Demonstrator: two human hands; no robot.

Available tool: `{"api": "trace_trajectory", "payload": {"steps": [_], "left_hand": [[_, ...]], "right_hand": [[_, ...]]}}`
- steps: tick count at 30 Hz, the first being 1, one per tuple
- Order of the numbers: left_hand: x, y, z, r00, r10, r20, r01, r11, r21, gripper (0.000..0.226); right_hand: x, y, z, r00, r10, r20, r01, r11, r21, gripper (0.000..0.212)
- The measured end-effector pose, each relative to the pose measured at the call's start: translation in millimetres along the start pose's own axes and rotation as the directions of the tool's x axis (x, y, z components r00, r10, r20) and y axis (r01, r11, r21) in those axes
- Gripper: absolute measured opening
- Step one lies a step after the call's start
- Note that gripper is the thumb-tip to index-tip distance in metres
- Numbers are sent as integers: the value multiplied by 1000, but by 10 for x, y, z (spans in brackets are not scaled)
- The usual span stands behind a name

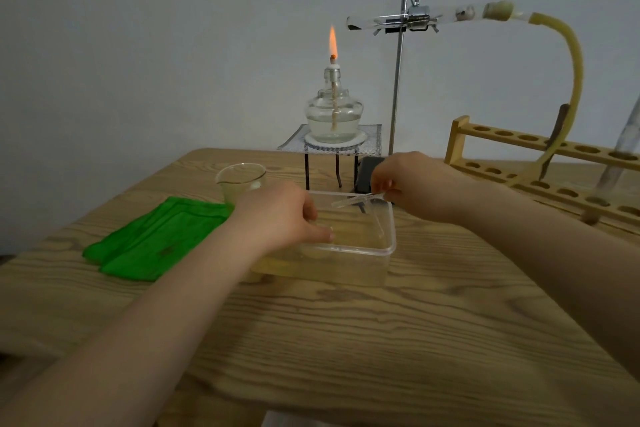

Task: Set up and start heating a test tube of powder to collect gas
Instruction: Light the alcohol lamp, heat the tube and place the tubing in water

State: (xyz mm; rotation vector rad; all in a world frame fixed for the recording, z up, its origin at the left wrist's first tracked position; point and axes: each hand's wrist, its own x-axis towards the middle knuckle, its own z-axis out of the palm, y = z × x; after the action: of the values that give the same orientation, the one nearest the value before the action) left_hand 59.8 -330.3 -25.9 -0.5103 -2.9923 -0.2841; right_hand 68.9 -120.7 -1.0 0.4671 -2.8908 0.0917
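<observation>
Right hand (412,184) grip pinched on a clear glass tube (356,199) held across the back rim of the water-filled plastic tub (381,250); left hand (287,215) fingers curled over the tub's left wall, tips inside. Test tube (415,19) sits clamped horizontally on the stand (398,87), well above the grips, yellow hose (575,62) off its stopper. Lit alcohol lamp (334,114) stands on the tripod (330,146) behind the tub, left of the test tube, all on the tabletop (346,322).
</observation>
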Motion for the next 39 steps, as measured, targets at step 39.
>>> {"api": "trace_trajectory", "payload": {"steps": [39], "left_hand": [[49,47,51,998,-1,-65,11,987,162,52]], "right_hand": [[350,-416,550,967,-90,236,130,979,-157,35]]}}
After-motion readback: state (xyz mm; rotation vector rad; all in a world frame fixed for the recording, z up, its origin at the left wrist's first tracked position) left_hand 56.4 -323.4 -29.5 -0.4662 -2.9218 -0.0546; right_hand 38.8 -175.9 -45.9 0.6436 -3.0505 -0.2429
